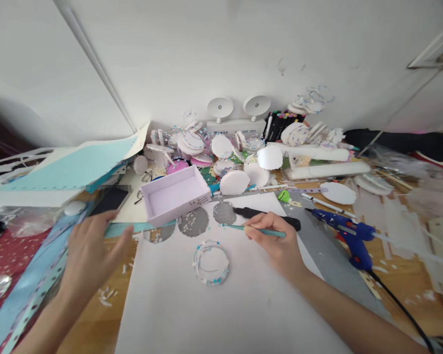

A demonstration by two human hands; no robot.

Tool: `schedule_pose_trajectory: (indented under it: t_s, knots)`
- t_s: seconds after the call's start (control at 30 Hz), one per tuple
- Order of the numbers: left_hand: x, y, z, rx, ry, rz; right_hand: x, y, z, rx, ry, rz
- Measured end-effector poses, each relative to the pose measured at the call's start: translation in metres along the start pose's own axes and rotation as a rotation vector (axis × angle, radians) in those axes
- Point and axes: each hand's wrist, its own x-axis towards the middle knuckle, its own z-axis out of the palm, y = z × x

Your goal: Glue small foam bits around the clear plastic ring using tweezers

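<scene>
The beaded coil (213,281) lay flat on the white paper sheet (177,309), and I take it as the middle of the clock, with twelve toward the wall. The right hand (276,238) was between two and three o'clock, its forearm reaching in from about four. The thumb and the index finger pinched a teal pen-like tool (262,229), and the other fingers were curled under. The left hand (90,250) was at nine o'clock, palm downward, fingers extended and spread apart, with nothing held; the fingers pointed about one o'clock and the thumb toward two. I cannot tell if this hand touched the table. Toward eleven o'clock, the lilac box (180,209) carried dark handwriting on its near wall, too small to read surely. A little past twelve, the white twin lamp (236,127) had printing on its base, which was also not readable. The blue glue gun (341,228), between two and three, bore small pale marks, not legible. The teal pen-like tool was near two o'clock from the coil; its long axis ran almost sideways, tip pointing slightly past nine, just beside some small blue beads (223,225).
</scene>
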Motion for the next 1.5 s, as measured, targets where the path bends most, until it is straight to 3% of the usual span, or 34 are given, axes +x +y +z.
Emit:
schedule_pose_trajectory:
  t_s: [0.07, 0.13, 0.23, 0.3, 0.43, 0.67, 0.9, 1.13, 1.3, 1.5]
  knots:
    - [-0.015, 0.036, -0.002, -0.130, 0.061, 0.213, -0.001, -0.002, 0.002, 0.129, -0.028, 0.032]
    - [-0.020, 0.074, 0.002, -0.329, 0.072, 0.289, -0.003, -0.004, 0.004, 0.220, -0.055, 0.066]
    - [-0.015, 0.117, 0.019, -0.634, -0.042, 0.246, -0.004, -0.003, 0.005, 0.251, -0.067, 0.077]
    - [-0.011, 0.129, 0.032, -0.728, -0.084, 0.234, -0.006, -0.002, 0.003, 0.190, -0.051, 0.027]
    - [-0.011, 0.125, 0.049, -0.697, -0.157, 0.288, -0.011, -0.004, -0.004, 0.017, -0.051, -0.118]
    - [-0.014, 0.109, 0.055, -0.492, -0.421, 0.453, -0.011, -0.015, -0.001, -0.151, -0.149, -0.285]
    - [-0.013, 0.112, 0.054, -0.569, -0.324, 0.494, -0.009, -0.009, -0.001, -0.085, -0.142, -0.258]
    - [-0.017, 0.118, 0.056, -0.798, -0.260, 0.384, -0.012, -0.011, -0.001, -0.155, -0.171, -0.334]
    - [-0.020, 0.118, 0.057, -0.892, -0.258, 0.304, -0.012, -0.023, 0.000, -0.296, -0.295, -0.470]
    - [-0.026, 0.118, 0.057, -0.985, -0.299, 0.122, -0.011, -0.037, 0.000, -0.508, -0.430, -0.451]
